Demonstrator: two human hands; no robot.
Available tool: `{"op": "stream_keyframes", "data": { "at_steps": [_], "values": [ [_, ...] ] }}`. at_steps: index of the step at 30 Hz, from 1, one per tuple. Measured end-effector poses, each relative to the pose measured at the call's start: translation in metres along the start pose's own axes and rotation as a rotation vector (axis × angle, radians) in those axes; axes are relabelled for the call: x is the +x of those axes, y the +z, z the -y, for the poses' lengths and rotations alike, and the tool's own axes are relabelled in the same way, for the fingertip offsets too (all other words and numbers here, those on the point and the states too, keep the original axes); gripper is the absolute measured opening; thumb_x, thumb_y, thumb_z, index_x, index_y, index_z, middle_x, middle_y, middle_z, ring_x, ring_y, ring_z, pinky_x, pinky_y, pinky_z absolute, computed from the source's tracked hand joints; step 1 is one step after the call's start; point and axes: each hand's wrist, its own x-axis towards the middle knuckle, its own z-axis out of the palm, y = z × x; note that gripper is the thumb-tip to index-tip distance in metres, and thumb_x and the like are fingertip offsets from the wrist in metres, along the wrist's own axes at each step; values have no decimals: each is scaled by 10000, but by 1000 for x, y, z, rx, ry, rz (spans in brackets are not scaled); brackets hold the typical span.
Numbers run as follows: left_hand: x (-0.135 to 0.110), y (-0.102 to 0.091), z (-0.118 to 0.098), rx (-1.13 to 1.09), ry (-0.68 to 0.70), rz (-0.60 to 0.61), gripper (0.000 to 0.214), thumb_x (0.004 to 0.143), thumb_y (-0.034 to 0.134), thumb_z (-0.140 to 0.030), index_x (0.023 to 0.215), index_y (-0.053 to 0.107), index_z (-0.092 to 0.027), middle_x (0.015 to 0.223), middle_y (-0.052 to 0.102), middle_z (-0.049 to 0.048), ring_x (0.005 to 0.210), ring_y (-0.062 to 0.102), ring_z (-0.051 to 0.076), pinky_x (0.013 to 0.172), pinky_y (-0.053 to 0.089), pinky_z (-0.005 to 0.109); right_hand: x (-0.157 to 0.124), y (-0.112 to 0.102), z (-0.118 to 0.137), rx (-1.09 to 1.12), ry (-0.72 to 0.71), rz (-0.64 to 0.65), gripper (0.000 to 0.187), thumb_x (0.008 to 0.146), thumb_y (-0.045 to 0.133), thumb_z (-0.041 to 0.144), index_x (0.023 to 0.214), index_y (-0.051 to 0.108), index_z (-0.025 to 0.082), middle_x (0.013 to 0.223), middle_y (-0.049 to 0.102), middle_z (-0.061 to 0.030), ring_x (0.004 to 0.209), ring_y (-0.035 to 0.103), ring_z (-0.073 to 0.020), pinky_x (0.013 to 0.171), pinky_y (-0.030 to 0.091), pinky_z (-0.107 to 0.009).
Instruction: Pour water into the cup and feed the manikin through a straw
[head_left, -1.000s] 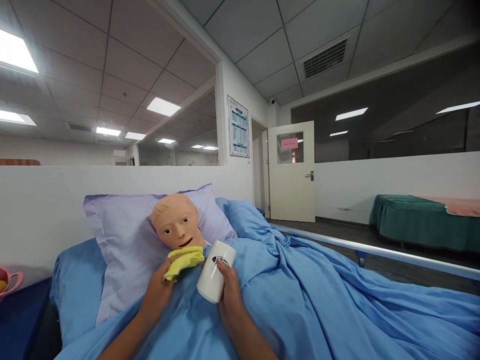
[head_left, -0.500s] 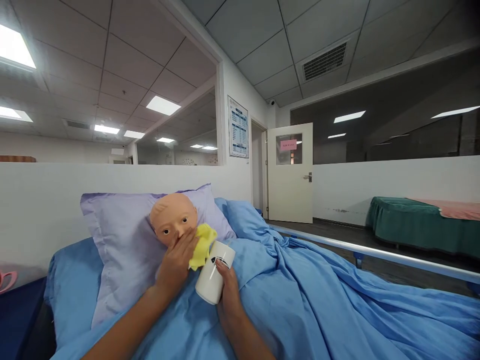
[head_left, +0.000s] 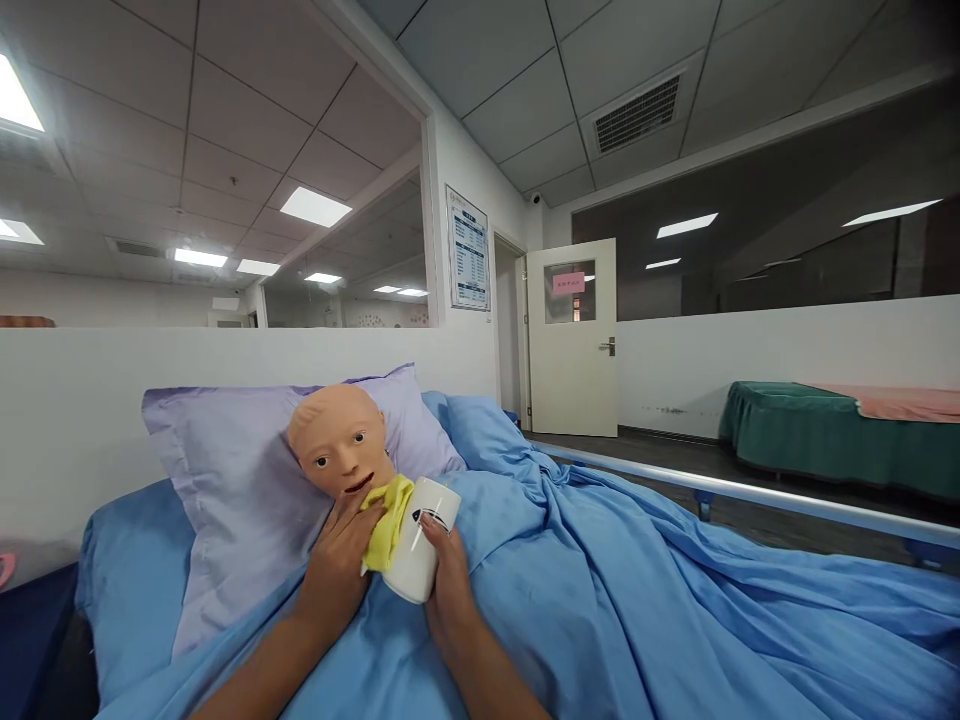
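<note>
A patient manikin [head_left: 337,435] lies in the bed, its bald head on a lilac pillow [head_left: 232,470] and its body under a blue quilt [head_left: 555,600]. My left hand [head_left: 341,550] is just below the manikin's mouth, fingers closed on a yellow cloth [head_left: 388,520] that lies against its chin and neck. In my right hand [head_left: 450,570] is a white mug [head_left: 421,540] with a dark mark, tilted beside the cloth. My thumb rests on the mug's near side; its inside is hidden.
A metal bed rail [head_left: 750,500] runs along the right side. On the left stands a dark blue bedside surface [head_left: 37,630] with a pink object [head_left: 6,568] at the frame edge. Farther off are an open door [head_left: 574,380] and a green-covered bed [head_left: 825,440].
My left hand has moved down from the manikin's nose and mouth to its chin, bringing the yellow cloth along and uncovering the mouth. The mug stays in my right hand. The view has shifted slightly.
</note>
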Motion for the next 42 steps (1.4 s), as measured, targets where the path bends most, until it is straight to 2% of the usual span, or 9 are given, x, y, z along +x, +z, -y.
{"op": "stream_keyframes", "data": {
  "at_steps": [4, 7, 10, 14, 16, 29, 34, 37, 42],
  "values": [
    [16, -20, -11, -388, -847, -375, 368, 876, 568, -386, 1164, 630, -166, 1075, 725, 108, 960, 696, 276, 808, 586, 428, 2, -4, -1, -63, 15, -37, 408, 747, 741, 423, 1052, 612, 184, 815, 716, -32, 743, 676, -210, 616, 533, -287],
    [39, -35, -14, -391, -1105, -735, 476, 834, 631, -477, 1202, 612, -177, 1110, 706, 109, 991, 682, 276, 819, 580, 422, 0, -3, 2, -72, 21, -34, 374, 751, 737, 435, 1003, 608, 190, 809, 718, -34, 723, 669, -205, 599, 521, -282],
    [47, -33, -8, -204, -793, -749, 425, 870, 605, -356, 1261, 584, -190, 1225, 664, 119, 1134, 627, 261, 960, 523, 409, -1, -2, 3, -84, 31, -36, 387, 741, 742, 450, 999, 610, 193, 817, 721, -36, 708, 664, -205, 587, 514, -283],
    [32, -9, 5, 101, -13, -197, 465, 898, 451, -102, 1353, 511, -174, 1351, 592, 134, 1283, 524, 254, 1076, 435, 434, 0, -1, -1, -65, 3, -39, 426, 732, 751, 434, 1057, 622, 190, 857, 725, -41, 704, 661, -203, 597, 515, -287],
    [23, 3, 9, 259, 161, -65, 503, 895, 393, -32, 1378, 479, -148, 1387, 561, 137, 1331, 471, 257, 1116, 380, 464, 0, 1, -2, -33, -30, -24, 427, 751, 741, 394, 1112, 617, 204, 942, 729, -45, 758, 668, -204, 622, 520, -284],
    [-11, -2, 3, 60, 112, -68, 503, 870, 435, -31, 1345, 502, -182, 1266, 656, 87, 1234, 568, 217, 1077, 443, 406, 1, -4, -4, -28, -5, 7, 452, 775, 732, 371, 1164, 587, 192, 955, 726, -50, 831, 683, -223, 633, 533, -280],
    [37, -44, -6, 5, -252, -424, 511, 807, 438, -17, 1271, 563, -191, 1215, 663, 83, 1156, 607, 232, 982, 505, 371, 1, -4, -1, -91, 18, -21, 410, 752, 737, 438, 1051, 613, 187, 828, 724, -40, 728, 676, -213, 586, 524, -283],
    [65, -57, -3, 67, -41, -543, 495, 827, 467, -37, 1295, 549, -177, 1252, 625, 125, 1194, 575, 254, 1030, 466, 425, 0, -1, 2, -98, 29, -26, 415, 722, 755, 454, 1000, 616, 179, 814, 723, -45, 696, 670, -208, 577, 519, -287],
    [50, -31, 13, 242, 305, -116, 465, 908, 439, -73, 1360, 491, -169, 1298, 619, 139, 1307, 490, 271, 1100, 394, 496, 0, 1, 1, -89, 12, -43, 413, 713, 767, 435, 1017, 625, 194, 845, 724, -34, 725, 671, -205, 598, 518, -282]
  ]
}}
